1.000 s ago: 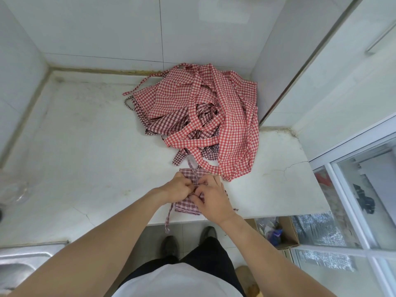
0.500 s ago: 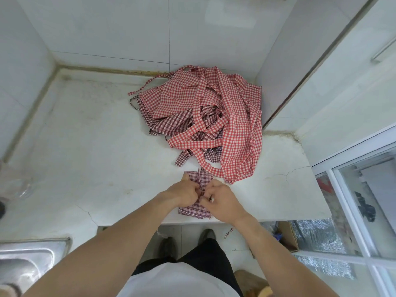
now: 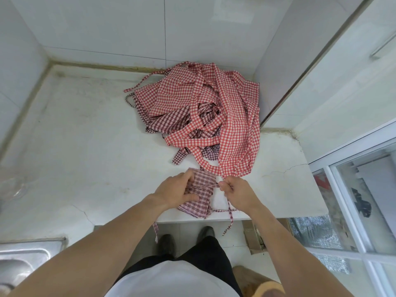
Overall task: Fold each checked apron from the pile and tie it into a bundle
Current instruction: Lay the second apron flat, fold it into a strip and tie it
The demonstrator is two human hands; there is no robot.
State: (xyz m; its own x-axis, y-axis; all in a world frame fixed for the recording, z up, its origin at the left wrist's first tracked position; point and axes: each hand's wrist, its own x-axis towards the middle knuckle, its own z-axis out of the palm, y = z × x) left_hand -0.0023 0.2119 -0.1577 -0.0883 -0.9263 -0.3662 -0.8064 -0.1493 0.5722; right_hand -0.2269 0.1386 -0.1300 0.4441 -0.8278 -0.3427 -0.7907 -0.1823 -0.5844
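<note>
Both hands [image 3: 205, 190] pull strap [image 3: 204, 186] taut over folded apron [image 3: 198, 203]

Both hands [image 3: 203, 192] curled, pinching, slightly apart.

L hand [image 3: 175, 191] hides part of folded apron [image 3: 198, 198]; sink [image 3: 23, 260] cut by frame edge.

White stone countertop [image 3: 70, 151] enclosed by pale tiled walls [image 3: 120, 24]; steel sink [image 3: 23, 260] set lower left; glazed white-framed partition [image 3: 362, 189] seen at right.
</note>
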